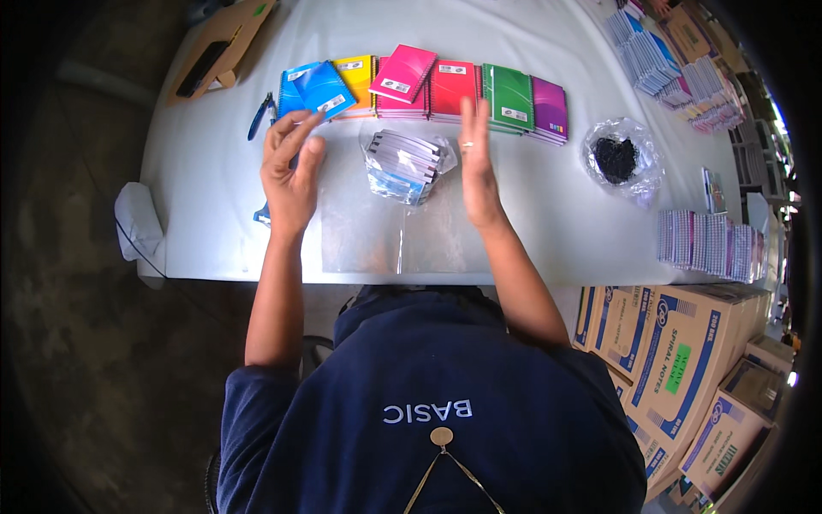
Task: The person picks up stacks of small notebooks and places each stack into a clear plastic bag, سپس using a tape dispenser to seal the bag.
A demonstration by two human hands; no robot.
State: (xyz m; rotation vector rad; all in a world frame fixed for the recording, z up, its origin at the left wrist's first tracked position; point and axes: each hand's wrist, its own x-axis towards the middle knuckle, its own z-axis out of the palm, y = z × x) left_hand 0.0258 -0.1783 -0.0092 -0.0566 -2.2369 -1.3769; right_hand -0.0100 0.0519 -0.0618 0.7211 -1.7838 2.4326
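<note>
Fingers [281, 133] of the left hand [289, 184] loosely bent, thumb apart; the right hand's [479, 176] nearly straight; both empty, flanking the bagged notebook bundle [402, 161].
Nearer than the bundle: cartons [685, 343] to its right, dark floor [77, 283] to its left, a clear plastic sheet [361, 240] before it on the white tabletop [548, 240]. The bundle looks bagged, its closure unclear; right of it sits a clear bag [648, 163] of black pieces [615, 161]; beyond it, coloured notebooks [458, 86] lie unbagged, seemingly remaining.
</note>
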